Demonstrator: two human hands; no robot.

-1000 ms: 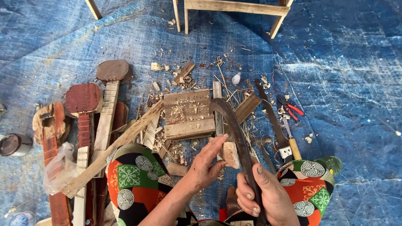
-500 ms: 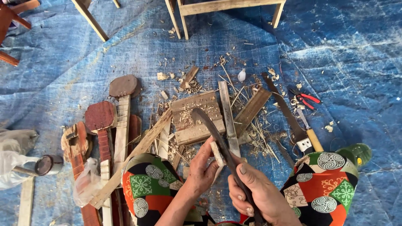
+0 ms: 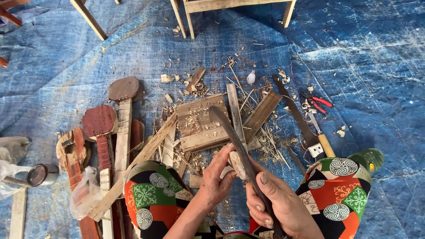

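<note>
**Curved blade set against a small wood piece over the tarpaulin**

The right hand point(image 3: 276, 201) is wrapped tight around the handle of a long, dark curved blade point(image 3: 230, 132), its fingers point(image 3: 261, 211) fully closed on the grip; the blade runs up and away from the hand, its tip ending over the wooden block point(image 3: 199, 121). The left hand point(image 3: 217, 177) pinches a small pale wood piece point(image 3: 235, 167) between thumb and fingers, nearly closed around it; that piece sits just below the wooden block, touching the blade's edge, between the person's two patterned knees.

Everything lies on a blue tarpaulin point(image 3: 367, 62) spread over the floor; the wooden block is ringed by shavings and thin splints point(image 3: 261, 128). Left of the block lie several round-headed wooden paddles point(image 3: 119, 115), some reddish, some pale; a long slat point(image 3: 137, 166) leans diagonally from the block's lower left corner toward the left knee. Right of the block rests a saw with a yellowish handle point(image 3: 305, 128); beyond it, well apart from the block, lie red-handled pliers point(image 3: 315, 102). Above the block stand the legs of a wooden frame point(image 3: 186, 17). Far left of the block sits a small round tin point(image 3: 42, 175) beside a clear plastic bag point(image 3: 84, 192).
</note>
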